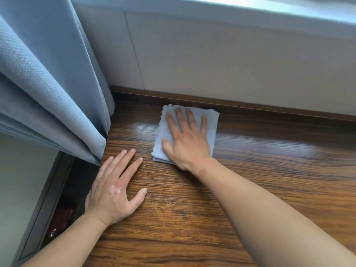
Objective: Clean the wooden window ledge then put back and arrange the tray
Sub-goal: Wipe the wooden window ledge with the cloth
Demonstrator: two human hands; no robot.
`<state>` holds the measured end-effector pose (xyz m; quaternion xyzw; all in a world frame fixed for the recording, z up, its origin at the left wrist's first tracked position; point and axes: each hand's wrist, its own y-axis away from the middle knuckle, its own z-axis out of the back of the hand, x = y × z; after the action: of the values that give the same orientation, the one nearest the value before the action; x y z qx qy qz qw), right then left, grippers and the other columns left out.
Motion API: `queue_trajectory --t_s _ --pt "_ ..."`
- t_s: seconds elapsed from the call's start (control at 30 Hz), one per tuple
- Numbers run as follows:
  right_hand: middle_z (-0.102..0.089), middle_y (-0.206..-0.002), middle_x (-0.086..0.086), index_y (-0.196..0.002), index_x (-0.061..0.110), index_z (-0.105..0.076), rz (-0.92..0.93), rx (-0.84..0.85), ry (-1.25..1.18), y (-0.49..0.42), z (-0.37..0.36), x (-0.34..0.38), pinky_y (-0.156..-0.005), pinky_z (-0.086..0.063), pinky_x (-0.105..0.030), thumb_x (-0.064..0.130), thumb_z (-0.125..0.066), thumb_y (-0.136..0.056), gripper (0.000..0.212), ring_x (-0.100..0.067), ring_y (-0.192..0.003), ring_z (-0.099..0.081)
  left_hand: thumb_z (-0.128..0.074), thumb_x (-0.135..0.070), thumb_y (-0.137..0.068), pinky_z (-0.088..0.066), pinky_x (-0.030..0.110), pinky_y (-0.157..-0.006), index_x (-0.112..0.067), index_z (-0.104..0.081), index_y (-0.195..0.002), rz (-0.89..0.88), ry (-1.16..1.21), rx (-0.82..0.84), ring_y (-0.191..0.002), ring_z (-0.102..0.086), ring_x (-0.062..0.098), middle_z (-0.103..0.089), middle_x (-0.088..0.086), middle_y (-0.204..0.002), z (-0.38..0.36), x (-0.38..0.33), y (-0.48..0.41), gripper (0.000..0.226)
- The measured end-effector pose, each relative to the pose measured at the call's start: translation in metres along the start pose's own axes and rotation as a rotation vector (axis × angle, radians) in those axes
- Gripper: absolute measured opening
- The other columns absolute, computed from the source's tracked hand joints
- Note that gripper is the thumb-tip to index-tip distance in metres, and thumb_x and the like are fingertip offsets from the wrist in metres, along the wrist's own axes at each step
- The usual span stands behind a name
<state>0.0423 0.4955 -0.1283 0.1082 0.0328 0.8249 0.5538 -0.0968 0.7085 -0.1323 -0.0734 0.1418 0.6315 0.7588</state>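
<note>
The wooden window ledge [250, 170] fills the lower right of the head view, dark brown with a visible grain. A folded light blue cloth [211, 122] lies on it close to the back wall. My right hand [187, 139] lies flat on the cloth, fingers spread and pointing toward the wall. My left hand [115, 187] rests palm down on the bare wood near the ledge's left edge, fingers apart, holding nothing. No tray is in view.
A blue-grey curtain [48, 83] hangs at the left and touches the ledge's left end. A pale panelled wall [231, 64] rises behind the ledge, with the window frame above. Left of the ledge is a drop to a dark floor area.
</note>
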Motion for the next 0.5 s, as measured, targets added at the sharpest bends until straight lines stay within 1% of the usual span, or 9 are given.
queue_trajectory --t_s 0.1,0.2,0.27,0.37,0.43,0.5 --pt "0.002 -0.171 0.003 -0.161 0.031 -0.005 0.097 0.026 0.013 0.007 -0.001 0.005 -0.117 0.005 -0.068 0.075 -0.017 -0.093 0.082 -0.030 -0.156 0.010 -0.053 -0.060 -0.085 -0.012 0.041 -0.127 -0.021 -0.046 -0.150 -0.003 -0.004 -0.005 -0.153 -0.023 0.018 -0.031 0.001 -0.164 0.000 0.000 0.000 0.077" --pt "0.001 -0.171 0.006 -0.161 0.036 -0.005 0.137 0.044 0.016 0.027 -0.003 -0.011 -0.119 0.005 -0.066 0.079 -0.019 -0.091 0.083 -0.027 -0.156 0.010 -0.052 -0.061 -0.085 -0.011 0.040 -0.127 -0.022 -0.045 -0.150 0.003 -0.013 0.001 -0.153 -0.021 0.017 -0.030 0.000 -0.164 0.000 0.000 -0.001 0.077" --pt "-0.001 -0.171 0.007 -0.161 0.039 -0.007 0.057 0.032 -0.002 0.044 -0.004 -0.028 -0.120 0.005 -0.064 0.080 -0.020 -0.091 0.082 -0.025 -0.156 0.009 -0.051 -0.061 -0.085 -0.010 0.040 -0.127 -0.022 -0.045 -0.150 0.002 -0.017 0.004 -0.153 -0.021 0.017 -0.030 0.000 -0.164 0.001 0.000 -0.001 0.077" --pt "-0.009 -0.170 0.004 -0.161 0.035 -0.016 -0.151 -0.040 -0.032 0.078 -0.013 -0.033 -0.121 0.000 -0.063 0.077 -0.026 -0.092 0.081 -0.028 -0.157 0.000 -0.050 -0.062 -0.085 -0.013 0.042 -0.126 -0.023 -0.045 -0.151 0.004 -0.023 0.010 -0.153 -0.022 0.018 -0.030 0.000 -0.164 0.000 0.000 -0.001 0.077" --pt "-0.016 -0.169 0.001 -0.160 0.030 -0.022 -0.261 -0.095 -0.058 0.105 -0.022 -0.009 -0.121 -0.006 -0.064 0.074 -0.034 -0.092 0.082 -0.030 -0.157 -0.006 -0.050 -0.061 -0.085 -0.015 0.044 -0.126 -0.023 -0.045 -0.151 0.008 -0.026 0.005 -0.153 -0.023 0.019 -0.031 0.000 -0.164 -0.001 0.000 -0.001 0.076" --pt "-0.020 -0.168 -0.001 -0.160 0.026 -0.027 -0.297 -0.129 -0.113 0.133 -0.033 0.031 -0.119 -0.012 -0.066 0.071 -0.042 -0.091 0.084 -0.031 -0.156 -0.011 -0.050 -0.057 -0.086 -0.019 0.047 -0.125 -0.022 -0.047 -0.149 0.000 -0.021 -0.016 -0.153 -0.026 0.021 -0.033 0.002 -0.163 -0.003 0.001 -0.001 0.073"
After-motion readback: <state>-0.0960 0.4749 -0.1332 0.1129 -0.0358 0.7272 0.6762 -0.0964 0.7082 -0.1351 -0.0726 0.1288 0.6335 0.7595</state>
